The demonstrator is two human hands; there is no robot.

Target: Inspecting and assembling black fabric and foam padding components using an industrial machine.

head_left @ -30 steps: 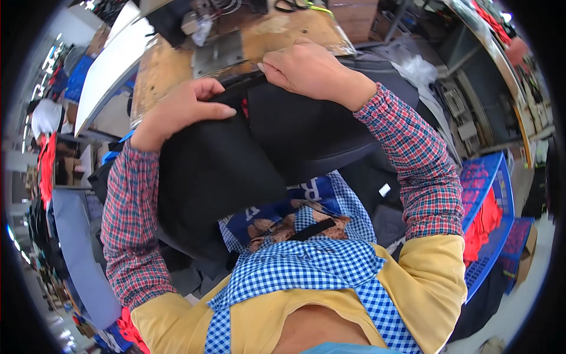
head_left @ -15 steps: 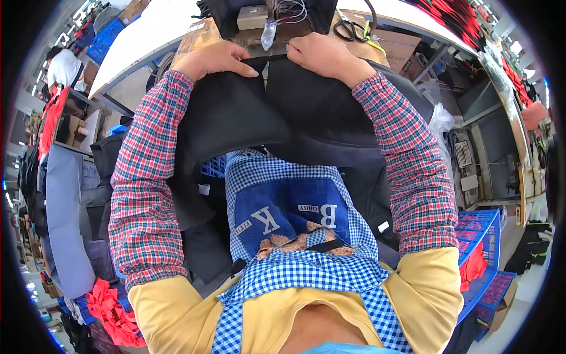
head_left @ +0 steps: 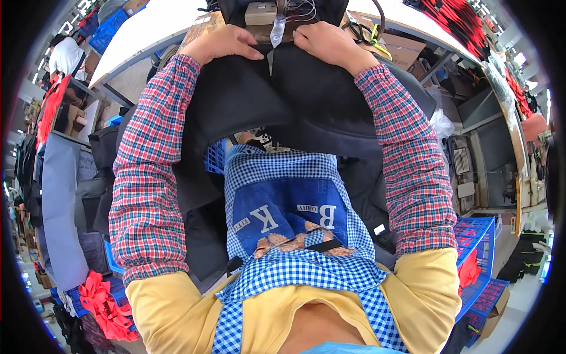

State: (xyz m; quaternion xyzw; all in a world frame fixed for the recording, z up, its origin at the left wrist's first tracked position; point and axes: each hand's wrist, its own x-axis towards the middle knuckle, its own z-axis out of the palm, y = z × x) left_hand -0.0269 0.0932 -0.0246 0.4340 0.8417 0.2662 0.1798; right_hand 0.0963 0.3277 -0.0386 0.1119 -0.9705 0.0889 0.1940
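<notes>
A large piece of black fabric (head_left: 321, 94) hangs between my forearms and drapes toward my lap. A narrow gap parts its upper edge, just below the pale, clear-tipped part (head_left: 277, 32) of a dark machine (head_left: 236, 10). My left hand (head_left: 227, 45) pinches the edge left of the gap, thumb stretched along it. Right of the gap, my right hand (head_left: 328, 43) has its fingers curled closed over the edge. Both hands are close to the machine, one on either side of the clear tip. Fabric partly hides the fingertips.
Black-handled scissors (head_left: 358, 32) and a yellow-green strip (head_left: 380, 48) lie right of the machine on the wooden tabletop (head_left: 203, 26). Blue crates (head_left: 480, 253) stand at the lower right. Red fabric (head_left: 103, 307) is heaped at the lower left. Another person (head_left: 66, 58) is far left.
Both hands have moved slightly up and away from me, bringing the fabric edge closer to the machine. The gap in the edge now sits under the clear tip.
</notes>
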